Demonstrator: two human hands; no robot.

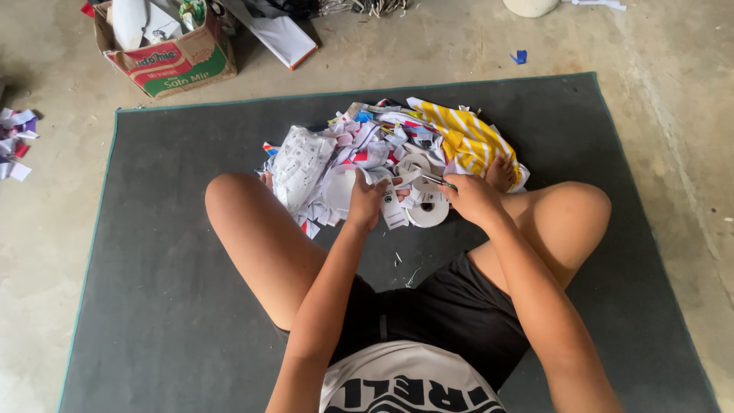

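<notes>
A narrow white paper strip [394, 210] is hanging from the left hand [365, 200] at the centre of the frame, its long axis running nearly up and down, the lower end pointing toward the bottom of the frame and tilting slightly right. The fingers of that hand are curling closed around the strip's upper part. The right hand [472, 199], just to the right, is closing its fingers around small scissors [437, 181], whose thin blades are lying almost level and pointing left toward the strip; whether the blades are touching paper is too small to tell.

Both hands are hovering over the near edge of a heap of paper scraps [367, 145] with a yellow-and-white striped piece [468, 138] at its right, and a white tape roll [428, 210] is lying just below the scissors. The heap is resting on a dark grey mat [153, 306] spread over a bare concrete floor [673, 115]. A cardboard box [172, 57] is standing at the upper left.

Both forearms are reaching forward from the lower frame between the bent knees, wrists angling inward
</notes>
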